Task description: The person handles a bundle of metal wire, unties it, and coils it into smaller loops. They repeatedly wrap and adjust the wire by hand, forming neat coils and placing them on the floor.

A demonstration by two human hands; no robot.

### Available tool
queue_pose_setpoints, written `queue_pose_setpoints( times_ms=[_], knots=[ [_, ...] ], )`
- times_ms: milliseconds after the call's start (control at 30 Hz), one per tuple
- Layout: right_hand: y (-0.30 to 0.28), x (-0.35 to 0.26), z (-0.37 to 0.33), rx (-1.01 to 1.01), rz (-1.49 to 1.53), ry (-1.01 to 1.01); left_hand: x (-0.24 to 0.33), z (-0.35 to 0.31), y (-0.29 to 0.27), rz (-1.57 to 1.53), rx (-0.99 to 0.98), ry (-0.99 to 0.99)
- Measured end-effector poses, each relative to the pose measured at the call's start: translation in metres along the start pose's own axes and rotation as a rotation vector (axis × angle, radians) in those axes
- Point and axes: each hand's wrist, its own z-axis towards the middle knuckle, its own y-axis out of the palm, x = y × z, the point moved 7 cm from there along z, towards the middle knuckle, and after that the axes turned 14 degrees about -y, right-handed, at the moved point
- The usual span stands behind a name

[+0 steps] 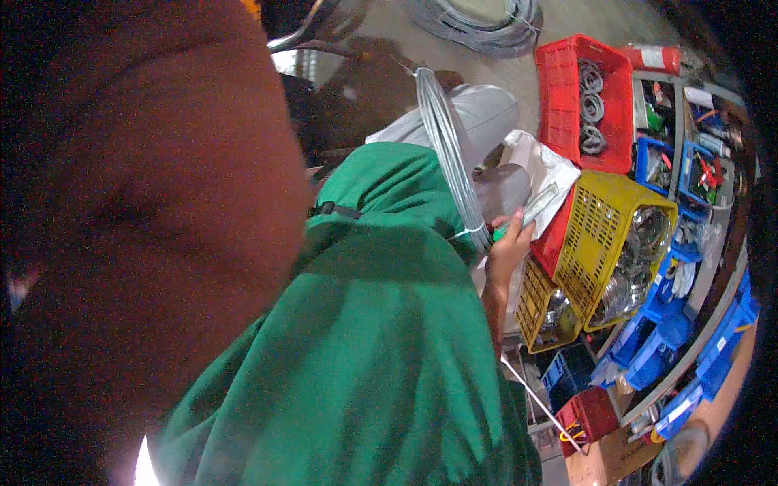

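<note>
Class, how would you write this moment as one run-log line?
Right hand: green object in grip, near tied wire bundle's lower end | Left hand: not discernible | Right side: red crate, yellow crates

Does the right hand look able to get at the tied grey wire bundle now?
Probably yes: the right hand is at the lower end of the wire bundle, nothing visible between, though its fingers seem curled around a green object.

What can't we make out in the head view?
All in the head view:
Left hand: can't be identified; a blurred dark brown shape fills the left side.
Green item in the right hand: partly covered by the fingers, type unclear.
Wire coil: cut off by the top edge.
Blue bins: contents too small.
</note>
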Motion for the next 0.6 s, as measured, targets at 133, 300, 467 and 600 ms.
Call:
queue_pose_setpoints(
  times_ms=[133, 300, 467, 600],
  knots=[
    [0.000, 0.008, 0.000, 0.024, 0.077, 0.011, -0.039, 0.014, -0.002, -0.124, 0.053, 0.017],
    [0.006, 0.024, -0.005, 0.145, 0.176, 0.102, -0.136, 0.006, 0.044, -0.401, 0.198, -0.259],
    [0.003, 0.018, -0.010, 0.225, -0.130, 0.005, -0.199, -0.070, 0.185, 0.156, -0.473, -0.757],
    [-0.017, 0.008, -0.019, 0.487, -0.083, -0.228, -0.207, -0.149, 0.269, 0.883, -1.368, -0.334]
  ],
)
